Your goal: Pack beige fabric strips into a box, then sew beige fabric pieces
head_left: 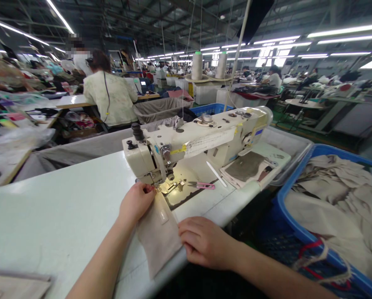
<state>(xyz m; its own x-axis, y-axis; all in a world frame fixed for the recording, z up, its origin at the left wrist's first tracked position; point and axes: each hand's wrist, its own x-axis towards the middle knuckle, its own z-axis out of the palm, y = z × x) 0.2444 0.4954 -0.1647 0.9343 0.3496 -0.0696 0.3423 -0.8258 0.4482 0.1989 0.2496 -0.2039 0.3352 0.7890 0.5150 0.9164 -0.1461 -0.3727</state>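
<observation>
A beige fabric piece (161, 236) lies on the sewing table, its far end at the needle of a white sewing machine (198, 137). A small pale strip (163, 216) shows on the cloth. My left hand (137, 201) is closed at the cloth's far left edge, right beside the presser foot (157, 187); its fingertips are partly hidden. Lower down, my right hand (203, 241) pinches the right edge of the same piece near the table's front. Pink-handled thread snips (204, 185) and a white pen-like stick (216, 173) lie right of the needle.
A blue basket (281, 203) heaped with beige cloth (338, 207) stands at the right. Folded fabric (14, 285) lies at the table's lower left. Thread cones (197, 66) rise behind the machine. Ahead on the left, a person in a pale top (111, 97) sits with back turned.
</observation>
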